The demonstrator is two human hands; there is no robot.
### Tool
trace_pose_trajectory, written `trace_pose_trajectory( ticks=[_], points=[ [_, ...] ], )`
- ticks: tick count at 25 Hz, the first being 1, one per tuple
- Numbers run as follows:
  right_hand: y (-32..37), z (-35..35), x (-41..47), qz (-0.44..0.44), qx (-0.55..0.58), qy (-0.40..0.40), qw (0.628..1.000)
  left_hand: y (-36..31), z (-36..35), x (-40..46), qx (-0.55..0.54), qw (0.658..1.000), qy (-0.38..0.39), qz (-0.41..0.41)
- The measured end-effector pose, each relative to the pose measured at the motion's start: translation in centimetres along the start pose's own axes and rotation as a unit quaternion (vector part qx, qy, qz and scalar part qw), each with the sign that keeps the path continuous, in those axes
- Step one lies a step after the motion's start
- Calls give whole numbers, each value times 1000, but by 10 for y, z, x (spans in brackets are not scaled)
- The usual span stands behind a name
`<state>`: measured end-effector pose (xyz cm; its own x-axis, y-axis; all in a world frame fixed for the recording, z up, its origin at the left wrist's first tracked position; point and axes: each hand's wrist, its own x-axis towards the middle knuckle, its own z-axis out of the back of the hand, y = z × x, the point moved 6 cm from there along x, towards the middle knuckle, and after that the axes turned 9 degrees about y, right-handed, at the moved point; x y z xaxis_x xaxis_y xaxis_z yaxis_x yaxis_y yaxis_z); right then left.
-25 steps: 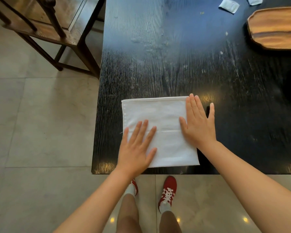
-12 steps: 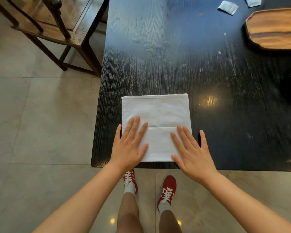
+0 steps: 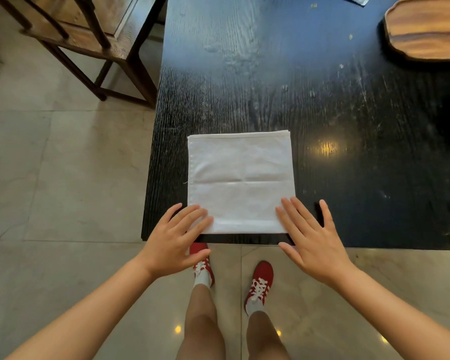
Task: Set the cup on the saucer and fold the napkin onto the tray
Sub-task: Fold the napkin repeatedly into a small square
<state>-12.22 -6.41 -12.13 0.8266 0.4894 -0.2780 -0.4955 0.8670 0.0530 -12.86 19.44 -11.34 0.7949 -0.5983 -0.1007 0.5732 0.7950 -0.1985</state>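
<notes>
Both my hands, left hand (image 3: 173, 239) and right hand (image 3: 313, 240), slid back to the napkin (image 3: 240, 181)'s near corners, fingers spread flat, ready for another fold.

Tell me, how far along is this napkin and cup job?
The white napkin already lies folded into a neat square near the black table edge, a crease across it. In hand: the left hand and right hand sit flat and open at its near corners, not gripping. Left: moving the napkin onto the wooden tray at the far right, which holds nothing visible. No cup or saucer is clearly in view, so that step cannot be judged.
</notes>
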Motion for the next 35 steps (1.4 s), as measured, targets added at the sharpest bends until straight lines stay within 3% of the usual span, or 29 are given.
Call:
trace_pose_trajectory(
  ticks=[8, 13, 19, 26, 30, 35],
  points=[
    [-1, 10, -37, 132, 0, -160, 978, -11, 5, -27, -15, 994, -103, -11],
    [0, 28, -35, 138, 69, -185, 971, -7, 20, -22, -106, 988, -109, 20],
    [-18, 67, -24, 42, 250, -198, 947, 5, 59, -13, -238, 956, -135, 105],
    [-52, 97, 26, -131, 438, -203, 866, 44, 88, 44, -335, 891, -207, 225],
    [-68, 87, 66, -228, 469, -151, 840, 65, 76, 77, -319, 888, -221, 248],
    [-76, 73, 88, -271, 410, -145, 859, 81, 58, 94, -292, 901, -197, 254]
  ],
)
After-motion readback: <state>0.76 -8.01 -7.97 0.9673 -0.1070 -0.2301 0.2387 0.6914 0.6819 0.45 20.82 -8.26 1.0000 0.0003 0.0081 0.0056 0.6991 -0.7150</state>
